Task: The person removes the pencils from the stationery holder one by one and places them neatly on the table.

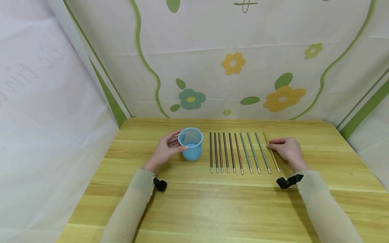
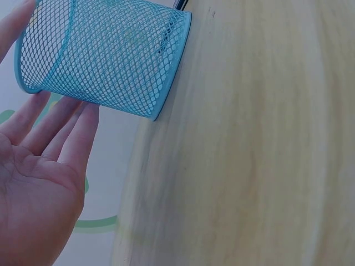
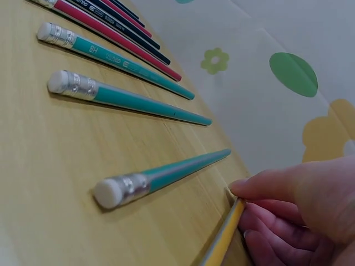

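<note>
A light-blue mesh pen holder (image 1: 192,154) stands upright on the table, and no pencils show inside it. My left hand (image 1: 165,147) holds it from the left, thumb near the front rim and fingers along the far side. In the left wrist view, the fingertips touch the mesh wall (image 2: 111,55). On the right, my right hand (image 1: 287,149) pinches a yellow pencil (image 1: 275,162) between thumb and fingers. The pencil's eraser end points toward me. The right wrist view shows the grip on the yellow shaft (image 3: 223,238); its eraser end is out of that frame.
Between the hands lies a row of pencils, erasers toward me: several black ones (image 1: 211,152), two red ones (image 1: 238,153) and three teal ones (image 1: 245,152). The wooden table (image 1: 206,209) ends at a flowered cloth backdrop (image 1: 212,81).
</note>
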`<state>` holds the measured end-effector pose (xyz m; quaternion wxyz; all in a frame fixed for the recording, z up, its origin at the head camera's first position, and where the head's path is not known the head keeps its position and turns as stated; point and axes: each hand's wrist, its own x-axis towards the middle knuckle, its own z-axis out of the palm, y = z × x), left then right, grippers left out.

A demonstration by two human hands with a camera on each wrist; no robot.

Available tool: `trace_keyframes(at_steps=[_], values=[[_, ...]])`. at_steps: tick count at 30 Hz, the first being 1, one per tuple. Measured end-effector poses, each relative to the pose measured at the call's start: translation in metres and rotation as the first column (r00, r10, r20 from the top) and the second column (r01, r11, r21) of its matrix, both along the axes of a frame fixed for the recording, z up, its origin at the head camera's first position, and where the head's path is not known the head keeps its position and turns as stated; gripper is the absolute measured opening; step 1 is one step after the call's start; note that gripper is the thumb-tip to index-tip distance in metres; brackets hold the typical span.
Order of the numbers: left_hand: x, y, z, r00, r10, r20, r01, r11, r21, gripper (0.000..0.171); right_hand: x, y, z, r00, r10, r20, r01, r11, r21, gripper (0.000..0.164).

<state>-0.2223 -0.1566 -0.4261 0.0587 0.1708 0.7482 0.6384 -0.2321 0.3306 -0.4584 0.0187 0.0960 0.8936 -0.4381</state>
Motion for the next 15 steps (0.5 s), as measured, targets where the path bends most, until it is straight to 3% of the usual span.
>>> trace_keyframes(at_steps=[15], values=[[0.0037, 0.0008, 0.0068, 1.0, -0.002, 0.016, 0.003, 1.0, -0.005, 0.071, 0.0017, -0.0023, -0.0014, 1.0, -0.001, -0.029, 0.004, 0.996, 0.087, 0.042]])
